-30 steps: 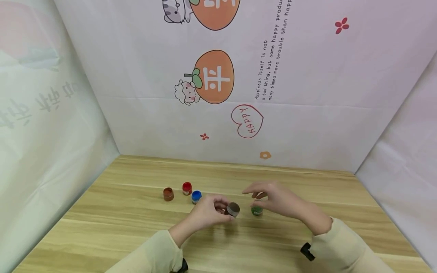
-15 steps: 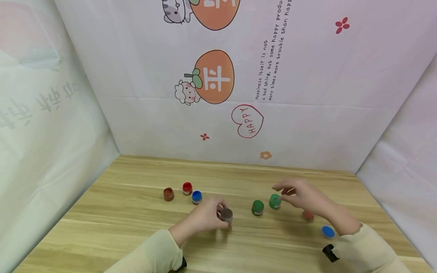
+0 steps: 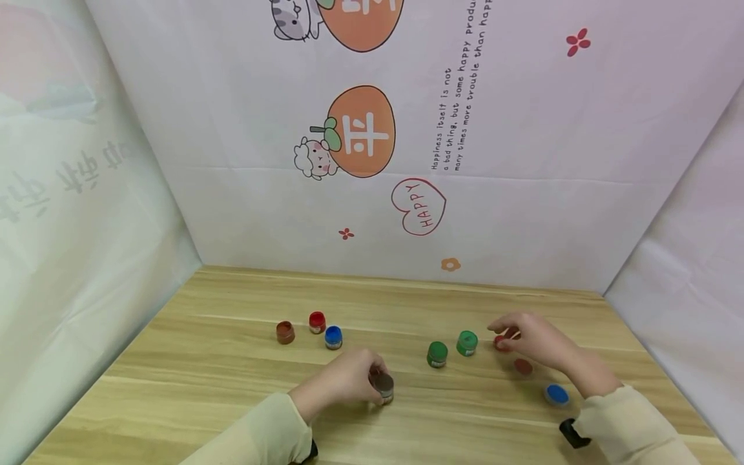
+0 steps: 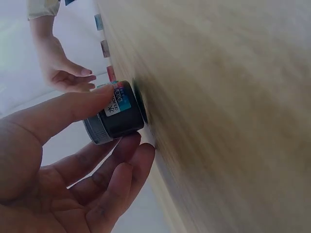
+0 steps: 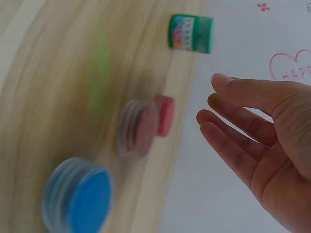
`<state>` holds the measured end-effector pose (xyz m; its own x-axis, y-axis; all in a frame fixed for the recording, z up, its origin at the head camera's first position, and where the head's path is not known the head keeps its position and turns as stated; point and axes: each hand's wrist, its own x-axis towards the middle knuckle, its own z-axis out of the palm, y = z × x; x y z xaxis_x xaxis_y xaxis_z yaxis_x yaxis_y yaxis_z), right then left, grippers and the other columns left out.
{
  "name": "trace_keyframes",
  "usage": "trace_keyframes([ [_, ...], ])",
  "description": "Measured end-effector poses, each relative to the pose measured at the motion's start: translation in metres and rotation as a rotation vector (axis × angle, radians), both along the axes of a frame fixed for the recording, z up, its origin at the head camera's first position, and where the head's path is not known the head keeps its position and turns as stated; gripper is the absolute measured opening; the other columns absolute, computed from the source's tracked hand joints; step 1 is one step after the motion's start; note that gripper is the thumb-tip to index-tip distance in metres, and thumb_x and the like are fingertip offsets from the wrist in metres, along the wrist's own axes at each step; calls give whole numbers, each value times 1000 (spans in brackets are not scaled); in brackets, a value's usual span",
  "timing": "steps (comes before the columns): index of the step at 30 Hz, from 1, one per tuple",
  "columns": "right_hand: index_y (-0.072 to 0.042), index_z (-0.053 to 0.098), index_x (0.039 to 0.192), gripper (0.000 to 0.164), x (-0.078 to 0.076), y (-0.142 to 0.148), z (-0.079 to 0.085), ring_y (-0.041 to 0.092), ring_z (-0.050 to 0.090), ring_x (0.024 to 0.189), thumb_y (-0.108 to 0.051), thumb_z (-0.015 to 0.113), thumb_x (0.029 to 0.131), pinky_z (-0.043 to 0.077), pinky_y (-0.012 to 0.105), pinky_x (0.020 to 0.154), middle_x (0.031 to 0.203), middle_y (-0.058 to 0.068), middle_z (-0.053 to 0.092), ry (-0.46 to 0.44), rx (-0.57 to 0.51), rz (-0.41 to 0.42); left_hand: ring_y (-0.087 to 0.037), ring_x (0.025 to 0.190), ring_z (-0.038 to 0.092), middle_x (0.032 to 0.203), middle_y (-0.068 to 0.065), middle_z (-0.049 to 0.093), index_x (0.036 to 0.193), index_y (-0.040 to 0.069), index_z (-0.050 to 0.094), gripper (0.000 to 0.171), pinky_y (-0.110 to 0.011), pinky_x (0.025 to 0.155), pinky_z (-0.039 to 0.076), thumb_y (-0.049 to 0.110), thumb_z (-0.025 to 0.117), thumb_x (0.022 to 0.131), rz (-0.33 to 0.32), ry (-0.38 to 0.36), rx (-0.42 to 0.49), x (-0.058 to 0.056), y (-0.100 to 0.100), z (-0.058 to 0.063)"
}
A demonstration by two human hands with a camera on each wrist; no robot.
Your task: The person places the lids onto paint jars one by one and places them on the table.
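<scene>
The left hand (image 3: 351, 378) has its grip closed around a dark jar (image 3: 383, 386), thumb on one side and fingers on the other, partly over the jar's label. That jar is roughly upright at the middle of the wooden surface (image 3: 232, 394), well in from the left and right edges and farther from the far edge than the two green jars. Whether its base touches the wood cannot be told.

The right hand (image 3: 536, 340) has a loose, vacant grip, its fingers gently bent above the right part of the surface. Its fingertips are near a red lid (image 5: 166, 115), which they partly hide in the head view. From there a reddish-brown lid (image 3: 523, 367) and a blue lid (image 3: 557, 394) run in a slanting line toward the near right corner.

Between the hands, toward the far edge, a dark green jar (image 3: 437, 354) and a lighter green jar (image 3: 467, 343) stand close together. Toward the far left corner stand a brown jar (image 3: 285, 332), a red jar (image 3: 316, 322) and a blue jar (image 3: 333, 337), all uncovered.
</scene>
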<state>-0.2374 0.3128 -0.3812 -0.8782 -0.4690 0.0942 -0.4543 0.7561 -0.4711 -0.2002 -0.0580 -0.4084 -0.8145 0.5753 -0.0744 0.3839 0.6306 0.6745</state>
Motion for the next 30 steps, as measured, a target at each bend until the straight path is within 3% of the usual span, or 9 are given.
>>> trace_keyframes([
  [6, 6, 74, 112, 26, -4, 7, -8, 24, 68, 87, 1, 77, 87, 57, 35, 71, 108, 18, 72, -2, 36, -44, -5, 76, 56, 85, 8, 65, 95, 9, 75, 27, -23, 71, 49, 3, 89, 73, 10, -14, -29, 0, 0, 2],
  [13, 6, 72, 116, 30, -7, 9, -11, 30, 66, 93, -1, 77, 87, 57, 44, 75, 113, 19, 70, -38, 79, -90, -4, 77, 56, 85, 10, 64, 94, 11, 74, 30, -23, 72, 49, 3, 92, 70, -3, 17, -89, -1, 1, 2],
  [17, 5, 72, 117, 32, -9, 10, -14, 34, 65, 96, -2, 78, 86, 57, 48, 77, 115, 20, 69, -41, 99, -92, -5, 80, 59, 90, 7, 67, 101, 9, 76, 36, -23, 75, 50, 3, 93, 70, -2, -1, -85, -1, 0, 4],
  [23, 5, 72, 116, 34, -12, 11, -16, 37, 65, 97, -2, 80, 84, 57, 49, 78, 116, 21, 69, -48, 108, -94, -11, 90, 64, 101, 0, 71, 116, 7, 74, 50, -30, 82, 53, 6, 93, 70, 26, -55, -49, 1, -5, 13],
  [30, 5, 73, 115, 39, -16, 8, -19, 33, 65, 96, -2, 85, 79, 58, 44, 76, 112, 18, 69, -81, 95, -89, -17, 100, 64, 116, -4, 70, 125, 10, 72, 49, -30, 83, 54, 7, 88, 79, -54, -17, 16, -6, -24, 33],
])
